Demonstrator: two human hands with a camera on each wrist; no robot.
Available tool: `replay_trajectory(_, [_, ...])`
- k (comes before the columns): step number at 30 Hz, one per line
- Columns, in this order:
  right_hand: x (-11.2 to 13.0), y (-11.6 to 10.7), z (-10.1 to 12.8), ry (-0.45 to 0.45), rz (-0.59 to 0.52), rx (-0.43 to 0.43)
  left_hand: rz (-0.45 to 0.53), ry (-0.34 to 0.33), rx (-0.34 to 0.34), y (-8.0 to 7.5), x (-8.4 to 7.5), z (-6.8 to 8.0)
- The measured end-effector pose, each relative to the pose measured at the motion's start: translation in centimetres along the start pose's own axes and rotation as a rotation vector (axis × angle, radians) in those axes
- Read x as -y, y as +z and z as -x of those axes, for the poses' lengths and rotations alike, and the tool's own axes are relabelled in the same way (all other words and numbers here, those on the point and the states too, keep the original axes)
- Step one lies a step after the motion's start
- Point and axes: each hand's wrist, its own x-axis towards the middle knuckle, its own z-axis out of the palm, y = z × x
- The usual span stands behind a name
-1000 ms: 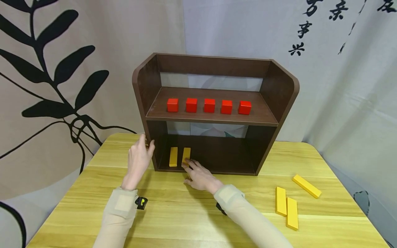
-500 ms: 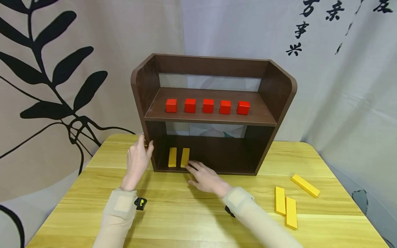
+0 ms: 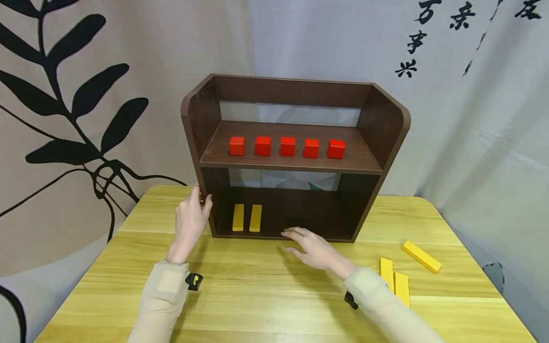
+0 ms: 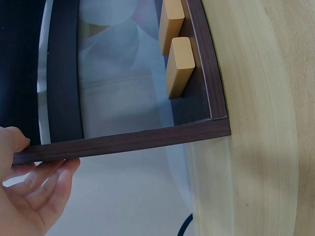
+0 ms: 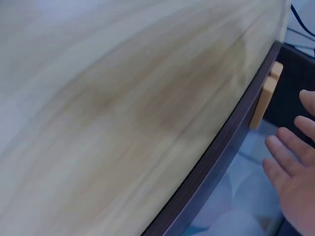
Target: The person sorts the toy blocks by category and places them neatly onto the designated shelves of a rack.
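My left hand (image 3: pixel 188 224) has its grip on the left side panel of the brown shelf (image 3: pixel 386 128), thumb in front and fingers (image 4: pixel 47 182) behind the edge, steadying it. My right hand (image 3: pixel 315 248) holds nothing: its fingers are spread and relaxed, hovering over the table (image 3: pixel 257 305) just in front of the lower compartment. Two yellow blocks (image 3: pixel 246 217) lie side by side, lengthwise, at the left of that compartment's floor. Three more yellow blocks (image 3: pixel 422 256) lie on the table to my right, two together and partly hidden by my sleeve, one slanted a little apart. Five red cubes (image 3: pixel 287 146) stand in a row on the upper shelf board. To do this well, I judge I should keep the shelf braced, take one loose block by its long edges and lay it parallel beside the pair, with matching spacing.
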Motion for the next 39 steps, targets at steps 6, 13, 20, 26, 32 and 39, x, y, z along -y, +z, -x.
replay_trajectory(6, [-2.3, -1.7, 2.5, 0.039, -0.141, -0.053, -0.004, -0.004, 0.004, 0.0, 0.1, 0.0])
replay_trajectory(13, [-6.0, -3.5, 6.1, 0.081, -0.296, -0.069, -0.017, -0.008, 0.011, -0.1, -0.1, -0.1])
replay_trajectory(20, [-9.7, -4.6, 10.0, 0.186, -0.288, -0.026, -0.015, -0.004, 0.014, -0.1, -0.1, -0.1])
replay_trajectory(26, [-12.1, -5.6, 12.9, 0.29, -0.288, 0.005, -0.017, -0.008, 0.023, -0.1, 0.0, -0.1])
replay_trajectory(32, [-14.3, -6.3, 14.9, 0.225, -0.32, 0.039, -0.02, -0.008, 0.034, -0.1, 0.0, 0.0])
replay_trajectory(39, [-15.5, -6.7, 16.0, 0.139, -0.425, 0.109, -0.027, -0.025, 0.049, -0.1, 0.0, 0.0])
